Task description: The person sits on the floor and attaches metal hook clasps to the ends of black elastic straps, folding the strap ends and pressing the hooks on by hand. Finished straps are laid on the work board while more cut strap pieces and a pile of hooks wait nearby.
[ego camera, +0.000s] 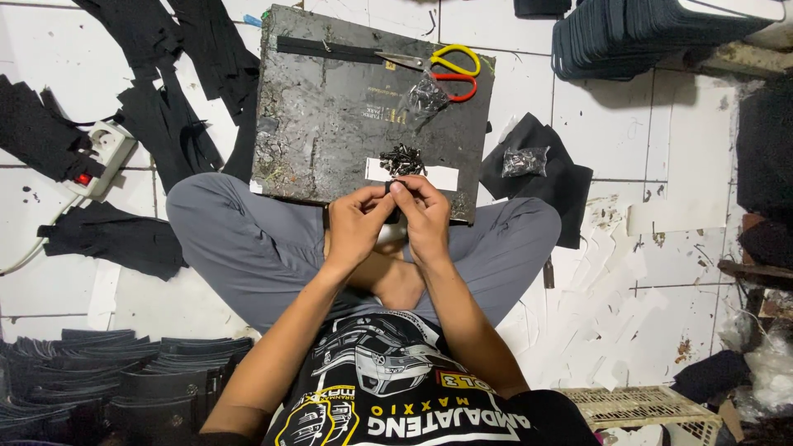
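I sit cross-legged on a white tiled floor. My left hand (357, 223) and my right hand (425, 216) meet over my lap, fingertips pinched together on a small dark piece (391, 195) that is mostly hidden by the fingers. Just beyond the hands lies a dark scuffed work board (330, 107). A small pile of dark metal parts (401, 158) sits on a white strip on the board, right above my fingertips. At the board's far edge lie a black zipper strip (326, 48) and scissors (446, 69) with yellow and red handles.
Black fabric pieces (165, 99) are strewn at the left, beside a white power strip (103, 153). A clear bag of metal parts (524, 161) rests on black cloth at the right. Stacks of dark pieces stand at top right (628, 33) and bottom left (107, 384). A plastic crate (640, 409) is at bottom right.
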